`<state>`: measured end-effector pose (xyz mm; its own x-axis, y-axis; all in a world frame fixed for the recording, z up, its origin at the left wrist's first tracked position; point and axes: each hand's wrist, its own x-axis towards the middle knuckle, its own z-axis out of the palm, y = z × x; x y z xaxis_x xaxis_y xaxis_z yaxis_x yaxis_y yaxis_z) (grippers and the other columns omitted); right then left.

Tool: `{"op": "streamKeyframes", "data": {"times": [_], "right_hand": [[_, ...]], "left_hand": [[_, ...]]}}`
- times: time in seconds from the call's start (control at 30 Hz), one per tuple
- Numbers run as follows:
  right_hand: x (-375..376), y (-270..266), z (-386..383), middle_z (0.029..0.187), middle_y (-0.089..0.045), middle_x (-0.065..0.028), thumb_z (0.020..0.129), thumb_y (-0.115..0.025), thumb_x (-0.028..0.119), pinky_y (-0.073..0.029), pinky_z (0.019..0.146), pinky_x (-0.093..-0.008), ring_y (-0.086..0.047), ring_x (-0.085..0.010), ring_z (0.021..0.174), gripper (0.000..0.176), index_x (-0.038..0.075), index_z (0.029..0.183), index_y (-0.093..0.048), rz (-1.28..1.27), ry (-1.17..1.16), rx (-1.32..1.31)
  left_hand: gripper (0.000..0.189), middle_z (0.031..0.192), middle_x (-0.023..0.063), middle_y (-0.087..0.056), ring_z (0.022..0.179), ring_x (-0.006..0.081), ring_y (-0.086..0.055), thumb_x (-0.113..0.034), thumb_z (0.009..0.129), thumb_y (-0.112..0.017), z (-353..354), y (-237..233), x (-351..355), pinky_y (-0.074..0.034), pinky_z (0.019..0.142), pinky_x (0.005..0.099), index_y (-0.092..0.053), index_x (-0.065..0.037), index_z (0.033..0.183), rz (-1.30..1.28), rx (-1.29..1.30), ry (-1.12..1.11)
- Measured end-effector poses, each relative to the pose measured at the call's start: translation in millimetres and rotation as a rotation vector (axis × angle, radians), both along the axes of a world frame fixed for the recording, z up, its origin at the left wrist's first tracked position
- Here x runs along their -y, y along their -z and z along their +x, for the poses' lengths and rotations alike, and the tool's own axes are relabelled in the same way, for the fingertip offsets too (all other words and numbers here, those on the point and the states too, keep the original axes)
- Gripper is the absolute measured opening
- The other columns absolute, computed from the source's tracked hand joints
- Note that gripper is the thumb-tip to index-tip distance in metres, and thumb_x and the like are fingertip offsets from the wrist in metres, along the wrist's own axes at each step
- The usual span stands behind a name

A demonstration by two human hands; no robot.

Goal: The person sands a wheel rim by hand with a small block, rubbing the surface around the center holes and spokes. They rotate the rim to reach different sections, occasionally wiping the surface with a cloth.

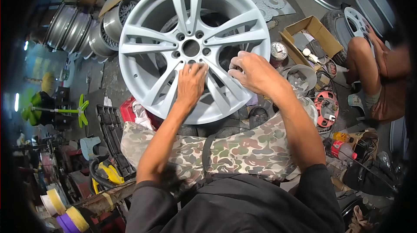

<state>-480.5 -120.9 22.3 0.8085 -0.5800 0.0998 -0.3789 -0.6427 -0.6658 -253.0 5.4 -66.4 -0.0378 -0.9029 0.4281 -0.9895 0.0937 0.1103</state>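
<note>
Sitting before the camouflage trousers [243,148], the silver wheel [201,44] has the left hand [192,83] at its hub [179,45], fingers bent side by side, and the right hand [255,72] over its right side, fingers curled, any pinch impossible to tell

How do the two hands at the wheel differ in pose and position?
The left hand is stretched toward the centre hole; the right hand is curled. The left hand is nearer the middle of the wheel; the right hand is nearer its outer edge. Both are bare.
</note>
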Motion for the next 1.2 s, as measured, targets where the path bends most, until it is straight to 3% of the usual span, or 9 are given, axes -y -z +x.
{"op": "streamKeyframes", "data": {"times": [0.17, 0.3, 0.43, 0.57, 0.77, 0.87, 0.9, 1.0, 1.2], "right_hand": [[0.5, 3.4, 2.8, 0.095, -0.066, -0.021, 0.094, -0.069, 0.022, -0.052, 0.086, -0.0495, -0.065, -0.0422, 0.096, 0.023, -0.001, 0.094, -0.07, -0.037, 0.011, -0.059], [2.4, 10.0, 5.1, 0.095, -0.067, -0.0217, 0.093, -0.069, 0.023, -0.052, 0.086, -0.0494, -0.065, -0.0422, 0.095, 0.023, 0.0, 0.094, -0.07, -0.042, -0.016, -0.058], [3.3, 10.1, -1.1, 0.096, -0.067, -0.0228, 0.093, -0.07, 0.022, -0.052, 0.086, -0.0497, -0.066, -0.0424, 0.095, 0.023, 0.0, 0.095, -0.071, -0.055, 0.002, -0.068], [5.3, 3.3, -4.4, 0.096, -0.067, -0.024, 0.092, -0.071, 0.021, -0.052, 0.085, -0.0499, -0.066, -0.0436, 0.095, 0.023, -0.002, 0.095, -0.071, 0.003, -0.001, -0.134], [5.4, 10.5, -11.5, 0.096, -0.067, -0.0241, 0.092, -0.072, 0.022, -0.052, 0.085, -0.0504, -0.065, -0.0444, 0.094, 0.024, -0.002, 0.095, -0.071, -0.046, 0.018, -0.092], [3.8, 9.6, -11.1, 0.096, -0.067, -0.0238, 0.092, -0.072, 0.022, -0.052, 0.085, -0.0502, -0.065, -0.0443, 0.095, 0.024, -0.002, 0.096, -0.072, -0.029, 0.022, -0.104], [3.3, 11.3, -12.1, 0.096, -0.067, -0.0238, 0.092, -0.072, 0.022, -0.052, 0.085, -0.0502, -0.065, -0.0443, 0.095, 0.024, -0.002, 0.096, -0.072, -0.024, 0.022, -0.099], [7.4, 9.3, -11.5, 0.097, -0.067, -0.0234, 0.092, -0.071, 0.022, -0.052, 0.085, -0.0502, -0.066, -0.0439, 0.095, 0.024, -0.001, 0.097, -0.072, -0.029, 0.029, -0.096], [0.3, 12.7, 9.0, 0.095, -0.068, -0.0258, 0.093, -0.069, 0.023, -0.053, 0.084, -0.0505, -0.066, -0.0448, 0.095, 0.025, -0.002, 0.097, -0.072, -0.066, -0.014, -0.06]], "left_hand": [[0.017, 0.105, 0.0101, -0.068, 0.082, 0.0319, -0.07, -0.009, 0.086, -0.065, -25.3, -30.4, -18.1, -0.055, 0.071, 0.0443, -0.072, -0.008, 0.102, 0.561, 0.068, 0.372], [0.007, 0.07, 0.0137, -0.068, 0.066, 0.0283, -0.073, -0.007, 0.082, -0.065, 4.4, -21.2, 27.3, -0.056, 0.056, 0.0424, -0.069, -0.003, 0.086, 0.451, 0.264, 0.292], [0.012, 0.1, 0.0066, -0.073, 0.072, 0.0309, -0.073, -0.015, 0.088, -0.064, -31.4, -24.1, -1.1, -0.059, 0.065, 0.0452, -0.073, -0.008, 0.09, 0.627, 0.211, 0.426], [0.017, 0.1, 0.0061, -0.072, 0.073, 0.031, -0.072, -0.02, 0.093, -0.062, 8.8, -22.4, 32.1, -0.057, 0.063, 0.045, -0.074, -0.009, 0.089, 0.609, 0.235, 0.255], [0.02, 0.107, 0.0054, -0.073, 0.077, 0.0319, -0.072, -0.024, 0.095, -0.063, 13.7, -16.0, 30.4, -0.059, 0.069, 0.0449, -0.077, -0.011, 0.099, 0.586, 0.125, 0.395], [0.021, 0.116, 0.0048, -0.073, 0.086, 0.0302, -0.073, -0.019, 0.097, -0.059, 44.9, -57.4, 46.4, -0.06, 0.072, 0.0431, -0.075, -0.008, 0.103, 0.643, 0.206, 0.41], [0.02, 0.114, 0.0054, -0.072, 0.089, 0.0298, -0.073, -0.014, 0.096, -0.058, 51.3, -67.5, 48.4, -0.06, 0.073, 0.0418, -0.075, -0.008, 0.106, 0.687, 0.429, 0.298], [0.019, 0.111, 0.0065, -0.071, 0.09, 0.0299, -0.073, -0.011, 0.094, -0.06, 69.8, -92.7, 43.4, -0.06, 0.074, 0.0425, -0.074, -0.007, 0.106, 0.556, 0.392, 0.226], [0.023, 0.117, 0.0041, -0.071, 0.089, 0.0312, -0.072, -0.014, 0.094, -0.061, 11.8, -34.8, 15.6, -0.06, 0.075, 0.0429, -0.071, -0.01, 0.115, 0.637, 0.168, 0.329]]}}
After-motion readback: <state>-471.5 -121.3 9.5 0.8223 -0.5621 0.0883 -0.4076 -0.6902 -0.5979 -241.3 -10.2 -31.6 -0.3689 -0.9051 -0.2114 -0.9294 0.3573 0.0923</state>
